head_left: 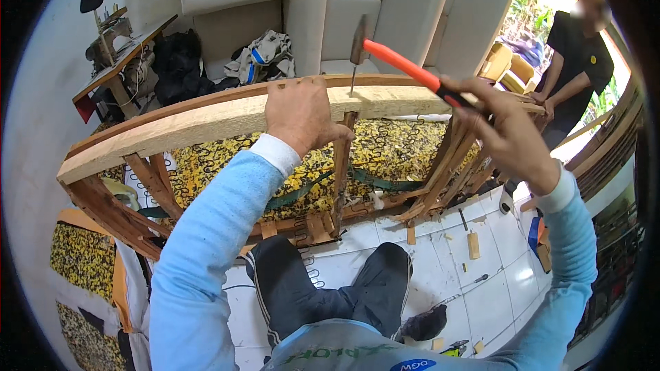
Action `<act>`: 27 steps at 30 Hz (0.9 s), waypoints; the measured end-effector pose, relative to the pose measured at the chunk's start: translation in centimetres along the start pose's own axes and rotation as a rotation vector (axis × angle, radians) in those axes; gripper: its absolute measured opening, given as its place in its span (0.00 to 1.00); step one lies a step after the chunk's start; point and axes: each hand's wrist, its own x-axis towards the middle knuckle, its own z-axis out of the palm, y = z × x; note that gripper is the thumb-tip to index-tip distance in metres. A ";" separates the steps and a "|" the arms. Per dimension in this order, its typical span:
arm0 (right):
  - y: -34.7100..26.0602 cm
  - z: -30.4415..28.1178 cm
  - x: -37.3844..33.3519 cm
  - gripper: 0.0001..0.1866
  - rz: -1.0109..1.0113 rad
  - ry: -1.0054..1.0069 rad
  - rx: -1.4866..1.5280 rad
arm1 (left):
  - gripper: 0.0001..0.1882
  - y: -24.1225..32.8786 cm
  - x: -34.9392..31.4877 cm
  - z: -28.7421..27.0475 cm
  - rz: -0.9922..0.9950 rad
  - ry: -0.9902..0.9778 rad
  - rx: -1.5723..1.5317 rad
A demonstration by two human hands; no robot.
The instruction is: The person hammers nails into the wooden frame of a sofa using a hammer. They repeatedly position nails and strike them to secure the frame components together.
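My right hand (507,122) is closed around the black grip of a hammer (401,62) with an orange-red shaft. The hammer's metal head is over a nail (353,80) standing upright in a pale wooden beam (199,121). Left of the nail, my left hand (300,114) curls over this beam, its fingers on top and its thumb against a darker upright post (342,168). The beam is the top rail of a long wooden frame with several cross pieces. Yellow-and-black speckled foam (392,148) and wavy metal springs show through the frame.
At right, another person (581,62) holds the frame's far end. Pale upholstered sofas (350,24) stand behind it. A sewing machine table (127,51) is at left. Wood scraps (474,246) and a dark cloth (425,323) lie on the white tiled floor (505,282).
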 end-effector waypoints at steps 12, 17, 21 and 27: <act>5.9 7.5 -4.0 0.22 -0.171 0.598 -0.040 | 0.52 0.2 -0.2 -0.5 -0.018 -0.012 0.006; 10.1 19.3 -10.1 0.24 -0.076 0.352 -0.153 | 0.51 0.2 0.5 0.1 0.015 -0.027 -0.019; 13.2 26.2 -10.6 0.26 -0.211 0.567 -0.105 | 0.50 0.0 0.2 0.7 0.009 0.022 -0.007; 13.6 28.6 -10.2 0.27 -0.040 0.521 -0.098 | 0.50 0.0 0.4 0.2 0.020 -0.001 0.003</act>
